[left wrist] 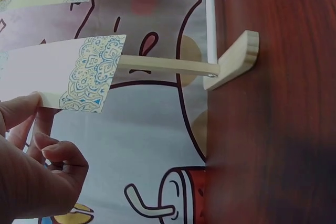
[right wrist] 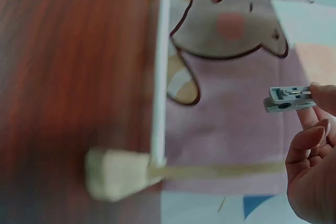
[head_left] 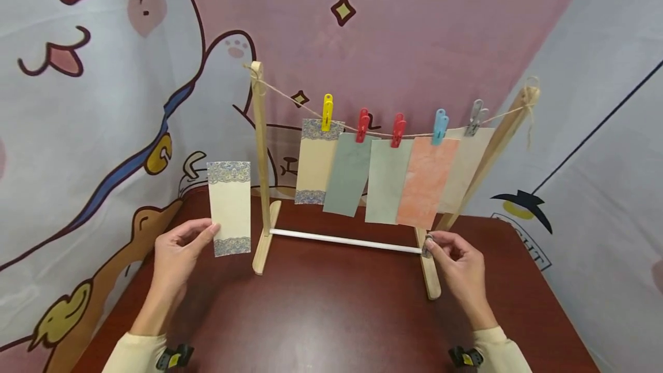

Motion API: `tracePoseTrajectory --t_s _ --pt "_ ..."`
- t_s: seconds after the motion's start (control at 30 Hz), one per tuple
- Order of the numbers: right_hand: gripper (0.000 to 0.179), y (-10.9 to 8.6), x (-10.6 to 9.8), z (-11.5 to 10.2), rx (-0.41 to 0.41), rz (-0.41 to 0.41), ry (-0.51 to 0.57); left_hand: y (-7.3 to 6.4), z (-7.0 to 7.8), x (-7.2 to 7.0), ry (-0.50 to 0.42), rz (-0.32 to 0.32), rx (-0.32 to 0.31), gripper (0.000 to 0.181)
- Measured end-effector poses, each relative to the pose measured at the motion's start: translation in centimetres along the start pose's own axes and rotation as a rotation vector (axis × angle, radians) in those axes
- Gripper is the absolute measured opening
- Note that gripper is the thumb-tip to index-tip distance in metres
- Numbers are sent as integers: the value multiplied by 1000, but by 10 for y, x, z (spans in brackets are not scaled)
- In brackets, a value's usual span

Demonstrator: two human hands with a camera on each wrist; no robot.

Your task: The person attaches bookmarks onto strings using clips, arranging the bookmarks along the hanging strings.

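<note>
My left hand [head_left: 178, 249] pinches the edge of a cream paper card [head_left: 230, 206] with blue patterned bands at top and bottom, held upright left of a wooden stand. In the left wrist view the card's patterned end [left wrist: 94, 74] shows near the thumb. My right hand [head_left: 461, 266] pinches a small grey clothespin [right wrist: 287, 99] near the stand's right foot. Above, a twine line [head_left: 290, 98] carries a patterned card [head_left: 314, 160], a dark green card [head_left: 349, 171], a pale green card [head_left: 388, 180], an orange card [head_left: 429, 180] and a pale grey card [head_left: 470, 160].
Yellow [head_left: 327, 113], red [head_left: 363, 125], blue [head_left: 440, 126] and grey [head_left: 475, 118] clothespins grip the line. The stand has a left post [head_left: 261, 148], a right post [head_left: 497, 143] and a white bar [head_left: 347, 240], on a dark red table [head_left: 311, 315]. A printed cloth [head_left: 414, 27] hangs behind.
</note>
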State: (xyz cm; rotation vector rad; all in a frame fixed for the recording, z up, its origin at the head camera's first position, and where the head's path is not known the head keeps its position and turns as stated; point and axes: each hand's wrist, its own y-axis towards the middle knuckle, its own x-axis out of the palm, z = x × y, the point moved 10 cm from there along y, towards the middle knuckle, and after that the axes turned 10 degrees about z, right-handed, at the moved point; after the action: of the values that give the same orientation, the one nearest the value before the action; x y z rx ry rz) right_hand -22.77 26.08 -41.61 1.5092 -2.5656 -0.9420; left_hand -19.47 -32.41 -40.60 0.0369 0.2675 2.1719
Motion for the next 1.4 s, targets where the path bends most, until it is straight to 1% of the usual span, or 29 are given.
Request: tracePoseTrajectory --t_s 0.17,0.33,0.5,0.57,0.8,0.97,1.13,1.4 --pt "21 2 16 -25 13 5 105 4 9 12 -63 -21 21 23" --pt "19 3 32 -56 1 -10 214 7 18 22 -73 -37 51 25" --pt "22 6 47 -82 -29 -9 276 12 24 30 -75 -41 68 25" --pt "24 8 53 -91 -39 -8 298 13 25 34 -79 -41 71 24" --pt "24 14 80 -127 -70 -56 426 15 31 49 -128 -50 85 23" --pt "22 21 94 -153 -68 -74 515 14 31 57 -129 -70 94 22" --pt "23 27 105 -175 -72 -81 569 14 31 59 -141 -68 96 20" --pt "22 33 120 -202 -119 -79 589 18 36 70 -182 -75 110 20"
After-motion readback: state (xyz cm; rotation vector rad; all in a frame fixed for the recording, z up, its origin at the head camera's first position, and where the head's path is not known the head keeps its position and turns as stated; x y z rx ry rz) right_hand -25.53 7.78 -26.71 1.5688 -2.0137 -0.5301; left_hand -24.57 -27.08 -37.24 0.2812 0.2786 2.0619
